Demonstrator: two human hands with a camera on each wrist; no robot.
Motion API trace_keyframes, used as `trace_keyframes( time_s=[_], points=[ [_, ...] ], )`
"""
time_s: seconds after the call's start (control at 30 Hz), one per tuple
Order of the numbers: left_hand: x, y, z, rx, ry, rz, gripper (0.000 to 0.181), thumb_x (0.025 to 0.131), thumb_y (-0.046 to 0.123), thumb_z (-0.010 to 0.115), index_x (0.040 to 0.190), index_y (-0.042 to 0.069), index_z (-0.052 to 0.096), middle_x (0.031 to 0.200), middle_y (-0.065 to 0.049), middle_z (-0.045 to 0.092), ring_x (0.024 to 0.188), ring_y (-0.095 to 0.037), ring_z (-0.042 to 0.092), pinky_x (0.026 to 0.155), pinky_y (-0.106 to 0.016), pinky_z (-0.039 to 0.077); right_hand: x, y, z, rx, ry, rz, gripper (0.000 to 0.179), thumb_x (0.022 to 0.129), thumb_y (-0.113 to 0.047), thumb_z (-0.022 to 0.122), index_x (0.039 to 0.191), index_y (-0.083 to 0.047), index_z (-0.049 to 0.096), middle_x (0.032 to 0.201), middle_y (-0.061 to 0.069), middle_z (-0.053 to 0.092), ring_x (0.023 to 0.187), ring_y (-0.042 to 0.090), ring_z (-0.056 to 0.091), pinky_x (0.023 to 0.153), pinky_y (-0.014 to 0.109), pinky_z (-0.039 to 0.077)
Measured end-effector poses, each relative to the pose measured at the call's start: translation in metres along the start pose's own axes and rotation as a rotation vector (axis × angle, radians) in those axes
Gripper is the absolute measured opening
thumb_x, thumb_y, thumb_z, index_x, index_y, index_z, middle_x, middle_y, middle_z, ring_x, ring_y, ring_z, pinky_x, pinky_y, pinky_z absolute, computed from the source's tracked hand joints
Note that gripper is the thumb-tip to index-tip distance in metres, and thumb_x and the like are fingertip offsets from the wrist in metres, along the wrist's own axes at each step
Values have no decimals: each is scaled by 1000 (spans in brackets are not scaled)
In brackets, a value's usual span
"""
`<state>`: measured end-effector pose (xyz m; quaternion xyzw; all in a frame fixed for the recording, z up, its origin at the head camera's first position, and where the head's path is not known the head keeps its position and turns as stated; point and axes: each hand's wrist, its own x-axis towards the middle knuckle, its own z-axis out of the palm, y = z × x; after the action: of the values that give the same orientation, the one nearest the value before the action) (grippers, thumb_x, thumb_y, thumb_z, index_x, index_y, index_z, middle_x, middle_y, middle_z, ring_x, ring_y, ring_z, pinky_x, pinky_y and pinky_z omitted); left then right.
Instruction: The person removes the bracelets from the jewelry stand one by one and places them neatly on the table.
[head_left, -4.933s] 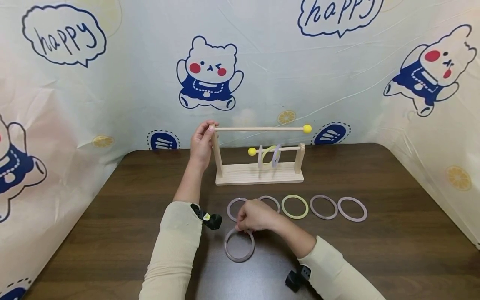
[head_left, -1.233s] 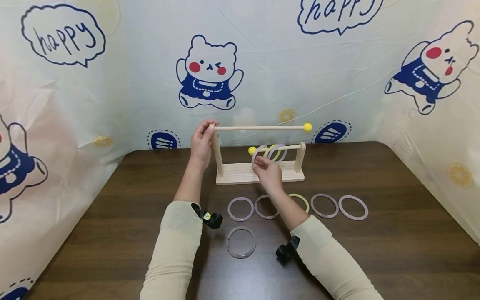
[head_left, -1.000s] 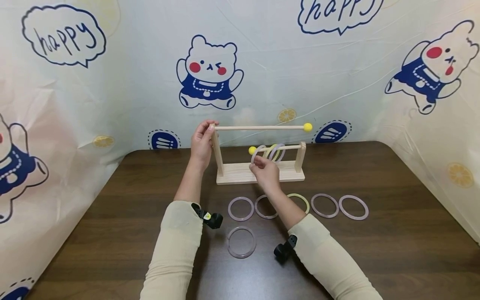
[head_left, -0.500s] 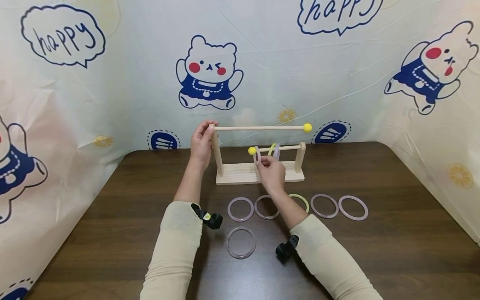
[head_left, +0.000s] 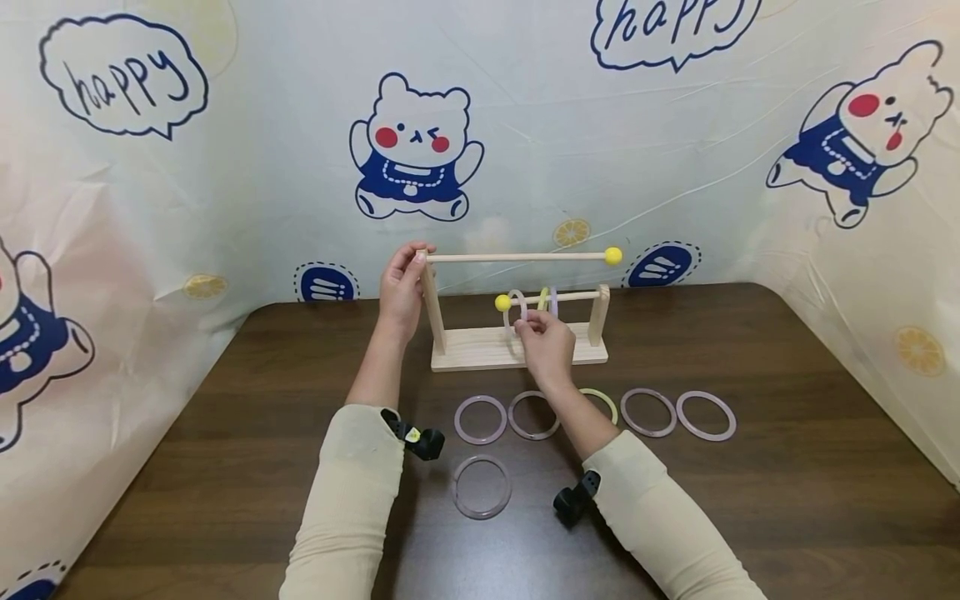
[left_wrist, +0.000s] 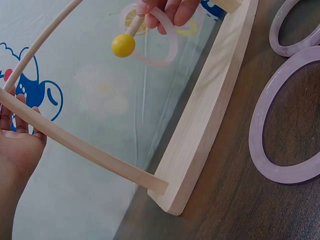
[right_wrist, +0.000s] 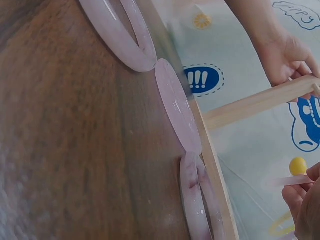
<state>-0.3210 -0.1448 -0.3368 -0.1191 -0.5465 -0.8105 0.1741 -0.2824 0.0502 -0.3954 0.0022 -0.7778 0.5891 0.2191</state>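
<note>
In the head view, my left hand (head_left: 401, 292) grips the top of the tall post of a wooden stand (head_left: 480, 358). My right hand (head_left: 547, 346) pinches a pale pink ring (left_wrist: 173, 45) between thumb and fingers. That ring hangs round the stand's lower rod (head_left: 577, 297), close beside the yellow end ball (head_left: 502, 303). Farther along the same rod, toward the short post, hang a yellow ring (head_left: 542, 298) and a purple ring (head_left: 554, 302), partly hidden by my right hand. The upper rod (head_left: 517, 257) carries no rings and ends in another yellow ball (head_left: 612, 256).
Several rings lie in a row before the stand, from a lilac ring (head_left: 481, 398) at left to another lilac ring (head_left: 731, 423) at right. My right forearm covers part of a yellow-green ring (head_left: 611, 402). A greyish ring (head_left: 481, 516) lies nearer on the brown table (head_left: 247, 467).
My right hand has left the greyish ring on the table and gone up to the lower rod. The pale ring now sits nearer the ball, apart from the other two. My left hand stays put.
</note>
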Motion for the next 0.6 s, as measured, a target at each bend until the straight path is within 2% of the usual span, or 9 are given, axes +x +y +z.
trace_keyframes(
  time_s=[0.27, 0.6],
  points=[
    [0, -1, -1, 13, -1, 2, 13, 96, 8, 48, 97, 16, 60, 99, 2, 61, 88, -12, 51, 79, -27, 40, 0, -1, 1, 34, 0, 0, 13, 81, -5, 68, 93, 1, 69, 80, 12, 69, 72, 21, 65, 56, 19, 42],
    [0, 0, 0, 2, -1, 7, 14, 96, 8, 49, 97, 16, 60, 99, 2, 61, 89, -13, 51, 79, -27, 41, 0, -3, 1, 52, 0, -7, 15, 81, -5, 68, 94, 3, 69, 81, 13, 69, 74, 21, 65, 58, 19, 44]
  ],
)
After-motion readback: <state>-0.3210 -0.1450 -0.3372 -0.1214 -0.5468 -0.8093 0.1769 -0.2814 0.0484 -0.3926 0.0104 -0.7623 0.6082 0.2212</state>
